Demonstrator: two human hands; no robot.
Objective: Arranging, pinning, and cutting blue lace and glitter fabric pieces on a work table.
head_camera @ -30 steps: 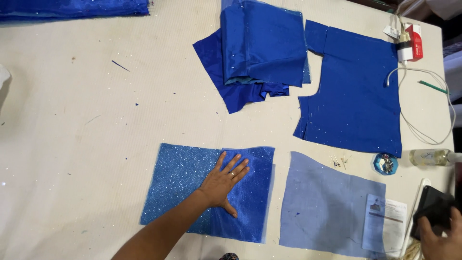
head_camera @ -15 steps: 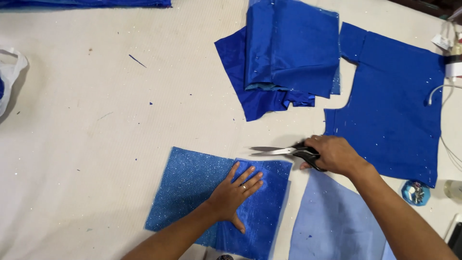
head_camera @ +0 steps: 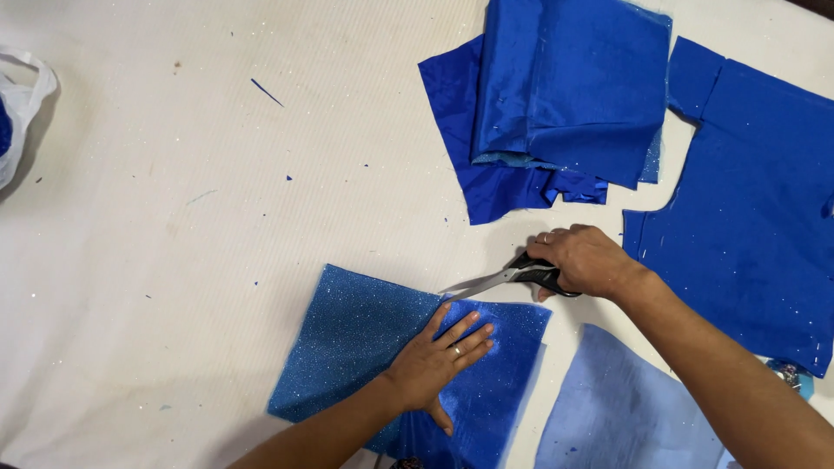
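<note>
My left hand [head_camera: 437, 363] lies flat, fingers spread, on a glittery blue fabric piece [head_camera: 358, 343] near the table's front edge. My right hand [head_camera: 587, 260] grips the black handles of a pair of scissors [head_camera: 499, 279]. The silver blades point left and reach the top edge of the glittery piece, just above my left fingertips.
A folded stack of bright blue cloth [head_camera: 560, 91] lies at the back. A large cut blue panel [head_camera: 757, 226] is at the right. A pale blue piece [head_camera: 613, 406] lies under my right forearm. A white plastic bag [head_camera: 19, 113] sits at the left edge of the white table [head_camera: 191, 226].
My right hand came in from the lower right with the scissors and brought the blades down to the top edge of the glittery piece. My left hand has stayed flat on it.
</note>
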